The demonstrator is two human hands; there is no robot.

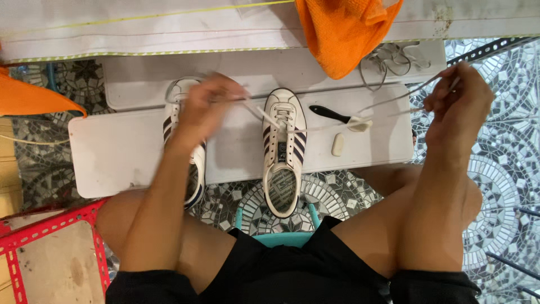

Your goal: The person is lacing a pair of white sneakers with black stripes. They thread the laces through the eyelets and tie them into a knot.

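White leather sneaker with dark side stripes (285, 147) lies between my two hands on the pale flat board (112, 152), toe away from me and heel hanging over the near edge above the mosaic tile floor (500, 169). Its white lace (388, 101) runs out of the eyelets both ways: my left hand (209, 107) has its fingers closed on one end just left of the toe, and my right hand (458, 101) pinches the other end, pulled taut well out to the right. Under my left wrist sits a second matching sneaker (194, 160), partly hidden. Between the laced shoe and my right fingers lie a black-handled brush (337, 117) and a small pale eraser-like block (337, 144). Beyond them an orange cloth (343, 34) hangs down beside loose laces (391, 62).
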